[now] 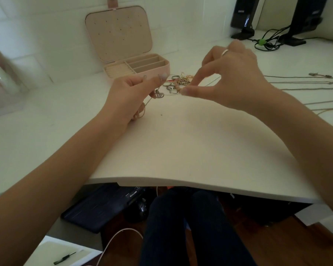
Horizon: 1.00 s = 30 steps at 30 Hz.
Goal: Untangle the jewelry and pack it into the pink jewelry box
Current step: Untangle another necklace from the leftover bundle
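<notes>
Overhead, both hands pinch a thin chain (pixel 148 101) above the white worktop (pixel 181 146), left hand (pixel 131 95) and right hand (pixel 225 81) flanking the jewelry pile (pixel 176 83) beside the open pink jewelry box (pixel 136 68), black speakers (pixel 244 16) behind.

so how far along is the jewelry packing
Done: the pink box is open, though its compartments look empty, and several chains lie straightened on the right of the desk. In hand: the left hand grips a chain with a pendant while the right hand pinches something small. Left: the pile of rings and packing everything.
</notes>
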Each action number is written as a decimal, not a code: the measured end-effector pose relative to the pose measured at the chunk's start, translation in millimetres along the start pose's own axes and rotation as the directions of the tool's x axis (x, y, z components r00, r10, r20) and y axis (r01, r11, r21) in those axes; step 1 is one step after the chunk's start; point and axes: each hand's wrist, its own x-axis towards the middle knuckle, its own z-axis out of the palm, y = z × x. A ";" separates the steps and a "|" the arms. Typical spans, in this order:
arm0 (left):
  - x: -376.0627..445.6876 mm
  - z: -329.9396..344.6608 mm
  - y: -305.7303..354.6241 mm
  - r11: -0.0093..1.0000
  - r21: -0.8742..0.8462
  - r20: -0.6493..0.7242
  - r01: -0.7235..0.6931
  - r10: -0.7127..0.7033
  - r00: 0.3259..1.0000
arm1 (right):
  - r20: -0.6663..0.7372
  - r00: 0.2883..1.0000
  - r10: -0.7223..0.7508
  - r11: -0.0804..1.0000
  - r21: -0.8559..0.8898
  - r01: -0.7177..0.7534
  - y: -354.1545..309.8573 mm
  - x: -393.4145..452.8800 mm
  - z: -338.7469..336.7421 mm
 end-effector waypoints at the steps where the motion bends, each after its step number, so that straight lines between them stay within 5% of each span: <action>1: -0.4 0.1 0.4 1.000 0.009 0.001 0.002 -0.002 1.000 | 0.033 0.999 -0.005 0.999 0.033 0.004 0.1 0.3 0.3; 7: 2.9 -1.0 -3.1 0.999 0.033 -0.032 0.023 -0.022 0.999 | 0.037 0.987 0.154 0.872 0.465 -0.153 1.3 3.7 -2.1; 14: 7.3 -0.8 -8.1 1.000 0.003 -0.022 -0.016 0.016 1.000 | 0.056 0.934 0.354 0.766 0.556 -0.324 2.8 6.8 -1.5; 17: 8.3 -0.6 -8.8 1.000 -0.005 0.002 -0.004 0.004 1.000 | 0.163 0.927 0.337 0.596 0.726 -0.344 -3.4 6.4 -4.5; 23: 7.6 -0.4 -7.5 1.000 0.000 0.033 0.007 -0.007 0.999 | 0.389 0.882 0.265 -0.038 0.919 -0.393 -5.4 5.8 -10.4; 30: 7.7 -2.6 -8.7 1.000 -0.019 0.047 0.005 -0.004 0.999 | 0.403 0.817 0.413 -0.102 0.912 -0.398 7.2 5.6 -15.2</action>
